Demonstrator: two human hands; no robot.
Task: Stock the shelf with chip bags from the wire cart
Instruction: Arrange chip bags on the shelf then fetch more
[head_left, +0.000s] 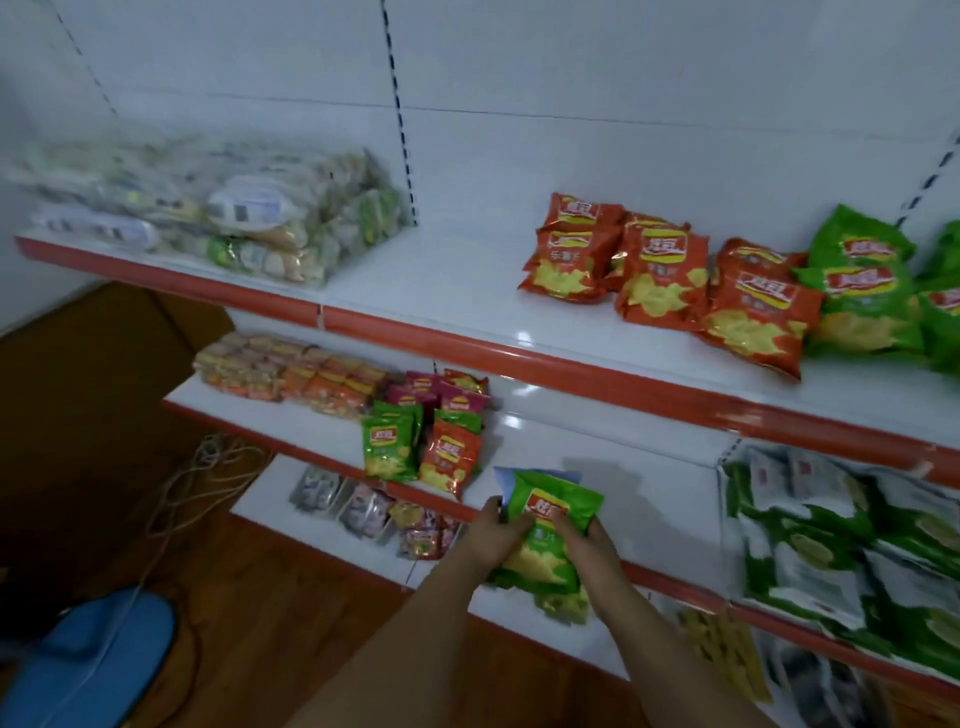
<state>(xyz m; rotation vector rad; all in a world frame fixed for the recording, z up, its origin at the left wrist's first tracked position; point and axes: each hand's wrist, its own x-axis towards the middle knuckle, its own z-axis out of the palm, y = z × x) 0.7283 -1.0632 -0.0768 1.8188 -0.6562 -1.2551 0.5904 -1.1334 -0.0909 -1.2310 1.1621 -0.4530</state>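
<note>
White metal shelving with red front edges (519, 358) fills the view, set against a white back panel above a brown wooden floor (291, 613). Over the front lip of the second shelf, both hands hold a small stack of chip bags: a glossy green foil bag (550, 540) with a red-and-yellow logo and printed yellow crisps on top, a second green bag peeking out beneath its lower end, and a blue bag (506, 480) showing behind its top edge. How many bags the stack holds in all is hard to tell. The left hand (498, 535) wraps its fingers over the bag's left side; the right hand (587, 538) curls over the right side. Both bare forearms reach up from the bottom of the frame, converging on the bags.

Just to the left on the same shelf stands a small cluster of chip bags (431, 431): green and orange-red in front, magenta behind. On the top shelf lie about six orange-red bags (660, 280) in three overlapping pairs, with several green bags (857, 296) beside them at the right. Further left sits a large clear plastic sack of mixed snacks (249, 218). Green-and-white packets (831, 551) are piled at the right of the second shelf. A blue stool seat (98, 660) and loose pale cable (208, 478) lie on the floor.
</note>
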